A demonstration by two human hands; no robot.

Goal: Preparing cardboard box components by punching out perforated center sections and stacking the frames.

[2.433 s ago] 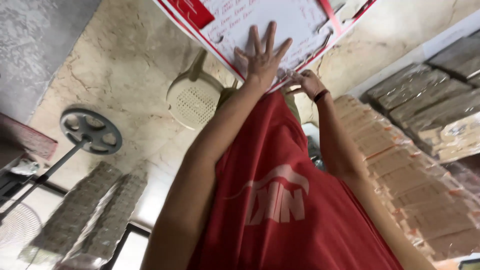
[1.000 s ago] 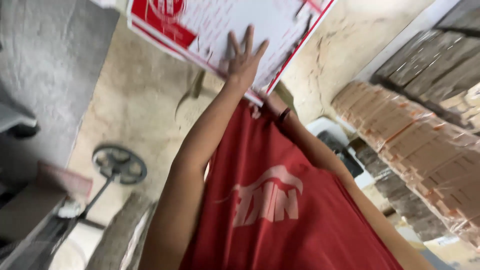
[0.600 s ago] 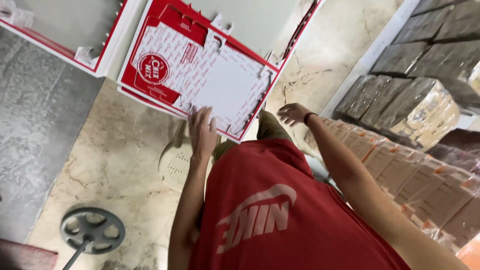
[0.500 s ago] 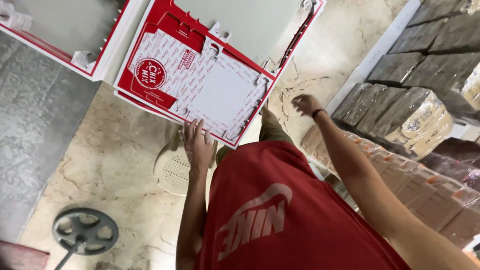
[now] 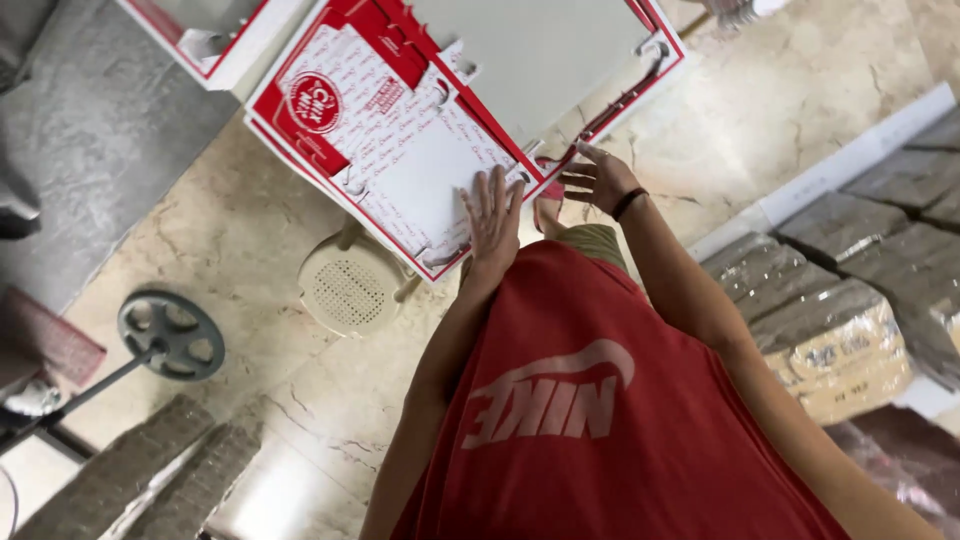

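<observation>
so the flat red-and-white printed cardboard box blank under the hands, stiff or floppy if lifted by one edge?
The red-and-white cardboard box blank is a thin unfolded sheet, so it would probably sag along its fold lines. It looks light for its area. The left hand lies flat on it and the right hand is at its edge; on the stack it may slide easily.

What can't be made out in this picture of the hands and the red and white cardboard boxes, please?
- Left hand: palm hidden; only its back shows, flat on the box.
- Right hand: fingertips lie at the box edge; grip unclear.
- Stool: top partly hidden under the box.
- Second box: cut off by the top edge.
- Wrapped bundles: contents blurred by plastic.
</observation>
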